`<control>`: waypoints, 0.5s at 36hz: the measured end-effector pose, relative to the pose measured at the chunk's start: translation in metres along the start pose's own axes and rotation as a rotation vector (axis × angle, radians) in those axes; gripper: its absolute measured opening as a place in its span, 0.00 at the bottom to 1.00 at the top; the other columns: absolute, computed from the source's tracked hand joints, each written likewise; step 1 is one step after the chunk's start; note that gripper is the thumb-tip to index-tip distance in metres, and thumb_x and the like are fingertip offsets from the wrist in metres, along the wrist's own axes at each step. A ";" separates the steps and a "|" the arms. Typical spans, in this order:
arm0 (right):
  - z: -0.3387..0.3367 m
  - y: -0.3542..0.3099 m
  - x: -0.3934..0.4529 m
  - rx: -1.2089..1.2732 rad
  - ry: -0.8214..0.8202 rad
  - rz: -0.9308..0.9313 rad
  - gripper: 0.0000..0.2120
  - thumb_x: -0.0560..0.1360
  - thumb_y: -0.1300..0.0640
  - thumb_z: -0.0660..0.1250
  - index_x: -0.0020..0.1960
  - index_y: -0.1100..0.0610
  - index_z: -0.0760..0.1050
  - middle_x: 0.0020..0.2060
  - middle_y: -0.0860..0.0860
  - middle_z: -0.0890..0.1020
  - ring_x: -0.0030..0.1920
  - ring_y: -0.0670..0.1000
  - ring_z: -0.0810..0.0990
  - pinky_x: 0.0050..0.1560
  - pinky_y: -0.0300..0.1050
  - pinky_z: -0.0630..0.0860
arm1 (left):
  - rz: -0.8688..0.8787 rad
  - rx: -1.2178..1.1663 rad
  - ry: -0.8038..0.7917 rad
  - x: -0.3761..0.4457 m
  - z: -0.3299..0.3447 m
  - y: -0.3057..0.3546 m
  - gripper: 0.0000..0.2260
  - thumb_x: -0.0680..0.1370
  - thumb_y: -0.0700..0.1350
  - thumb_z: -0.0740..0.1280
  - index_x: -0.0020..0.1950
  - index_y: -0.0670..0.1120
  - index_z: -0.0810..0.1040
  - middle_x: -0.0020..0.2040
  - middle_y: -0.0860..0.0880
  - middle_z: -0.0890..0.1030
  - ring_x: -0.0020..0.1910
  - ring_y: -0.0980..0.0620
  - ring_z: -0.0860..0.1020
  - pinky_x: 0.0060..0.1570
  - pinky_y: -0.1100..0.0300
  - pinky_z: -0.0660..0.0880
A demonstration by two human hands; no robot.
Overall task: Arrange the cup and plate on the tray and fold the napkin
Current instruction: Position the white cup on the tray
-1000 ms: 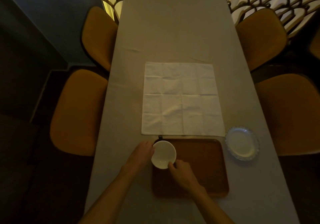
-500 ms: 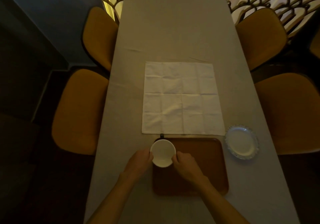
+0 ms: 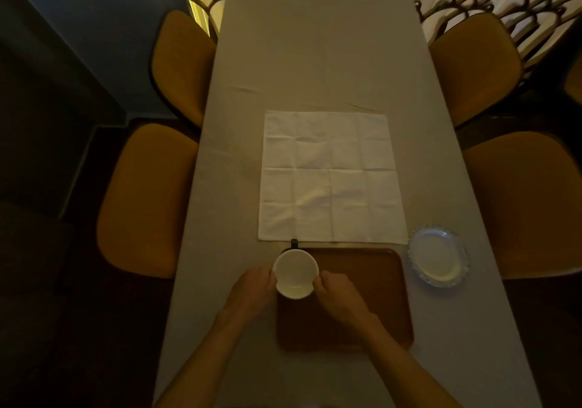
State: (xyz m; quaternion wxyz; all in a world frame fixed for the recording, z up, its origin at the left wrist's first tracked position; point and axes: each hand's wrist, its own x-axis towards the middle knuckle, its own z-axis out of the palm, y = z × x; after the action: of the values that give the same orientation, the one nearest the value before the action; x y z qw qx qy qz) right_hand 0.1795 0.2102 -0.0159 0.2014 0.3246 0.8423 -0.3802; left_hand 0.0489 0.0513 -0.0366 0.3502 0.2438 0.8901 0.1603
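White cup [image 3: 295,273], brown tray [image 3: 359,297], white crease-gridded napkin [image 3: 330,177], clear plate [image 3: 437,256] with scalloped rim, grey table [image 3: 315,45], mustard chairs [image 3: 148,199]

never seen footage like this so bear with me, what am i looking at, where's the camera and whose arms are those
There is no machine here. The camera is worn on a person's head and looks forward and down, so the two bare arms coming in from the bottom edge are the wearer's own.

The left hand and right hand each press a side of a white cup, which sits over the far left corner of a brown tray. Whether it rests on the tray or is lifted, I cannot tell.

Everything lies on a long table under a grey cloth. Beyond the tray a white napkin is spread flat and unfolded. A small plate with a frilled rim lies on the cloth to the tray's right. Mustard chairs stand along both sides.
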 end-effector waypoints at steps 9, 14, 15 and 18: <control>-0.024 0.000 -0.021 -0.089 0.205 -0.049 0.12 0.77 0.51 0.56 0.36 0.52 0.64 0.32 0.48 0.68 0.31 0.47 0.66 0.33 0.43 0.65 | 0.056 0.127 0.137 -0.031 -0.028 0.018 0.12 0.78 0.48 0.58 0.35 0.49 0.67 0.40 0.44 0.79 0.40 0.43 0.77 0.34 0.54 0.68; -0.038 -0.007 -0.037 -0.325 0.402 -0.109 0.09 0.74 0.50 0.56 0.37 0.50 0.61 0.31 0.45 0.64 0.33 0.48 0.66 0.36 0.43 0.63 | 0.089 0.223 0.239 -0.042 -0.036 0.026 0.11 0.77 0.50 0.58 0.39 0.47 0.72 0.42 0.46 0.78 0.40 0.45 0.77 0.35 0.55 0.70; -0.040 -0.007 -0.041 -0.362 0.430 -0.118 0.08 0.74 0.49 0.55 0.37 0.50 0.62 0.32 0.45 0.65 0.34 0.48 0.66 0.37 0.44 0.65 | 0.103 0.241 0.265 -0.044 -0.037 0.028 0.11 0.77 0.50 0.59 0.40 0.46 0.73 0.42 0.46 0.78 0.39 0.45 0.77 0.35 0.55 0.71; -0.044 -0.006 -0.050 -0.457 0.485 -0.118 0.07 0.72 0.48 0.52 0.40 0.50 0.64 0.36 0.46 0.67 0.38 0.49 0.66 0.39 0.45 0.65 | 0.155 0.307 0.326 -0.052 -0.038 0.035 0.10 0.75 0.51 0.60 0.39 0.48 0.75 0.39 0.48 0.78 0.36 0.48 0.76 0.33 0.57 0.71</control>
State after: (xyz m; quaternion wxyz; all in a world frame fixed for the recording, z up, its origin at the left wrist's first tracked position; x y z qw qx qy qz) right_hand 0.2064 0.2211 0.0441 0.0405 0.3026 0.9465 -0.1044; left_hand 0.0665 0.0478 0.0341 0.1471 0.3325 0.9275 0.0869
